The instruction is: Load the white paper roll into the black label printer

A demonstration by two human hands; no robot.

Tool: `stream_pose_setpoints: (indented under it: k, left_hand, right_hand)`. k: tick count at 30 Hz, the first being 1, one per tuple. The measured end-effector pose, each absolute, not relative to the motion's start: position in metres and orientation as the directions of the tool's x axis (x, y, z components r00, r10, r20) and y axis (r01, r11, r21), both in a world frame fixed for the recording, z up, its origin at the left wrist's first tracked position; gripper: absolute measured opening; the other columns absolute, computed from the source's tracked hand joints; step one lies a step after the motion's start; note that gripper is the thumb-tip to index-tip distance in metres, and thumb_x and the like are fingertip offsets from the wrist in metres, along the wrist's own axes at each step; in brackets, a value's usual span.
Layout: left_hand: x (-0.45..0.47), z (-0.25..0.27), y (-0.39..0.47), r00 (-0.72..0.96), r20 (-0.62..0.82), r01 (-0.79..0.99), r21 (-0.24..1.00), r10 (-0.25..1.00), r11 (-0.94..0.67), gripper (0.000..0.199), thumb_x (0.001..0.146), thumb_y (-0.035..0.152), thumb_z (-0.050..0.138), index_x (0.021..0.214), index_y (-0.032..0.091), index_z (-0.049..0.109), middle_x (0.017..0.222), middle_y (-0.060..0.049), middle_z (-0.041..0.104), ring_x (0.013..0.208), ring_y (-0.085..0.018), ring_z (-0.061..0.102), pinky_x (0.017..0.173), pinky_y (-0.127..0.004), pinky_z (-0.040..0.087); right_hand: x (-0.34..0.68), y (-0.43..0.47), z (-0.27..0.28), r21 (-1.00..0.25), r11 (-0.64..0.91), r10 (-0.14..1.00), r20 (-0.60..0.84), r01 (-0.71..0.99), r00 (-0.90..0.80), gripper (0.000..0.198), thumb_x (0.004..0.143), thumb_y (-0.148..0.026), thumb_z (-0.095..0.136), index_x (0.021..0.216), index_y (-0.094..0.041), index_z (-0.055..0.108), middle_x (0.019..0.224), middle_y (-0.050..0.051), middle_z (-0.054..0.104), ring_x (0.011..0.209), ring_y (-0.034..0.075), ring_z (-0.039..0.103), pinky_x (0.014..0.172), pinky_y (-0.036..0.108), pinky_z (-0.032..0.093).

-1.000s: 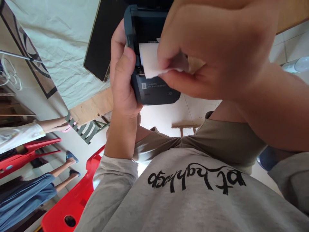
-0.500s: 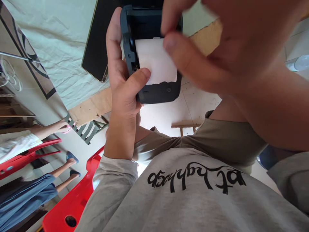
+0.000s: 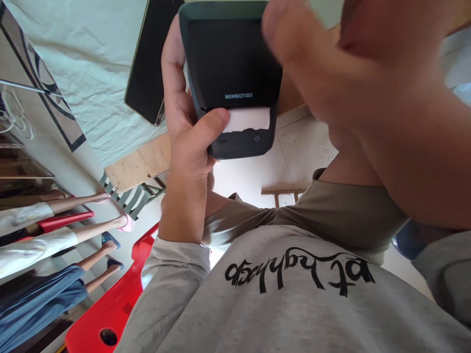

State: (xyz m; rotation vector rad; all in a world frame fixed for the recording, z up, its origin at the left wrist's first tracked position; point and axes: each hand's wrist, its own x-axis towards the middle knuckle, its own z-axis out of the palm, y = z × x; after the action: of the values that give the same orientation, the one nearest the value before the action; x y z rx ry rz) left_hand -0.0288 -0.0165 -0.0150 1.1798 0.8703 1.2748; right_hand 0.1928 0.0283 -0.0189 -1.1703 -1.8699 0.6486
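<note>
- Held up close before the chest: a dark label printer (image 3: 230, 73), lid down, long axis running away from the body, brand lettering facing the camera.
- Wrapped around its left edge: the left hand (image 3: 186, 132), closed in a firm grip, thumb laid across the lower front corner and touching the paper.
- Poking out of the slot between lid and front panel: a short strip of white paper (image 3: 248, 120) with a ragged torn edge, pointing toward the body.
- Hovering at the printer's upper right corner: the right hand (image 3: 331, 73), large and blurred; touching the lid or just clear of it, cannot tell, nor whether open or curled.
- Nearer to the paper strip: the left thumb; right hand above and to the right of it.
- Beyond the printer, lying on a pale wrinkled tablecloth (image 3: 84, 63): a black phone (image 3: 149, 63), partly hidden by the left hand.
- Lower left, well apart: a red plastic chair (image 3: 110, 314) and the legs of other people (image 3: 55, 235).
- Nothing lying between the right hand and the printer.
</note>
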Motion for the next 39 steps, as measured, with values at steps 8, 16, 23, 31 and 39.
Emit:
stream_pose_setpoints:
  k: [8,16,23,31,39]
  left_hand:
    - [-0.014,-0.015,-0.018,0.071,0.125,-0.356,0.930,0.990,-0.092,0.048,0.070,0.041,0.110,0.111,0.029,0.088,0.130,-0.004,0.076,0.157,-0.045,0.056,0.140,-0.054,0.046]
    - [-0.021,-0.021,-0.013,0.143,0.160,-0.264,0.957,0.977,-0.118,0.033,0.084,0.049,0.097,0.113,0.038,0.087,0.134,0.002,0.078,0.154,-0.041,0.061,0.142,-0.055,0.044]
    - [-0.019,-0.014,-0.015,0.139,0.129,-0.331,0.940,0.982,-0.076,0.037,0.078,0.038,0.103,0.112,0.032,0.090,0.132,-0.004,0.077,0.157,-0.042,0.059,0.144,-0.053,0.042]
    - [-0.026,-0.019,-0.014,0.158,0.149,-0.222,0.969,0.976,-0.112,0.036,0.086,0.048,0.092,0.121,0.040,0.087,0.137,0.002,0.078,0.158,-0.041,0.058,0.144,-0.055,0.042]
    - [-0.025,-0.014,-0.017,0.146,0.113,-0.249,0.966,0.983,-0.074,0.045,0.080,0.047,0.099,0.123,0.036,0.087,0.140,-0.001,0.077,0.164,-0.047,0.049,0.144,-0.053,0.039]
  right_hand:
    - [0.184,0.024,0.012,-0.553,0.524,0.824,0.136,0.648,-0.550,0.085,0.098,-0.062,0.026,0.161,-0.011,0.051,0.155,-0.001,0.052,0.151,0.022,0.052,0.142,0.033,0.043]
    - [0.185,0.028,0.013,-0.546,0.537,0.807,0.110,0.643,-0.580,0.083,0.096,-0.063,0.030,0.160,-0.015,0.049,0.155,-0.003,0.050,0.150,0.024,0.053,0.139,0.041,0.044]
    - [0.187,0.028,0.015,-0.507,0.531,0.817,0.091,0.680,-0.570,0.085,0.093,-0.070,0.034,0.159,-0.019,0.050,0.152,-0.004,0.052,0.147,0.024,0.054,0.132,0.040,0.046]
    - [0.184,0.026,0.019,-0.474,0.503,0.832,0.037,0.723,-0.554,0.084,0.094,-0.074,0.040,0.157,-0.019,0.049,0.152,-0.001,0.051,0.146,0.026,0.053,0.131,0.046,0.048]
    - [0.183,0.021,0.019,-0.495,0.476,0.845,0.030,0.726,-0.534,0.074,0.098,-0.067,0.045,0.159,-0.026,0.047,0.154,-0.002,0.050,0.146,0.025,0.053,0.131,0.045,0.051]
